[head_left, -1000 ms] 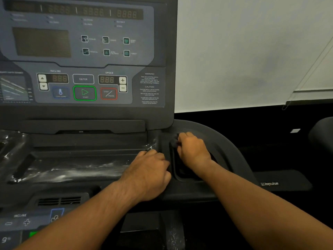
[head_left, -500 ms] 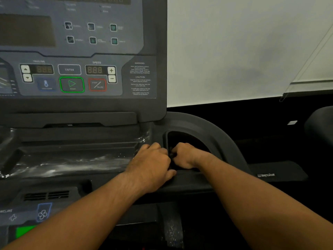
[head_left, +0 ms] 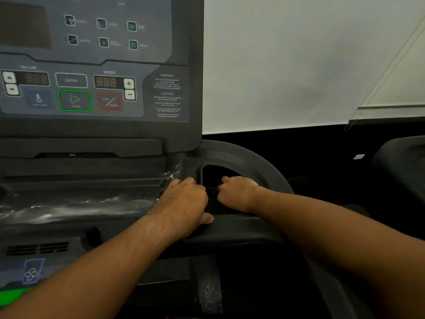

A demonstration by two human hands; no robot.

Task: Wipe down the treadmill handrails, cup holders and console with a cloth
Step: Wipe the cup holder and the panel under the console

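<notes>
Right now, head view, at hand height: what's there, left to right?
ledge → left hand → cloth → right hand. The cup holder is left out, since it overlaps both hands.

Console point(head_left: 101, 65) blocks ahead; space right of cup holder point(head_left: 232, 157).

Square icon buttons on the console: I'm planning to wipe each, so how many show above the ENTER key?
6 square icon buttons: upper row left, middle, right; lower row left, middle, right. The console runs off frame, so others may be hidden.
</notes>
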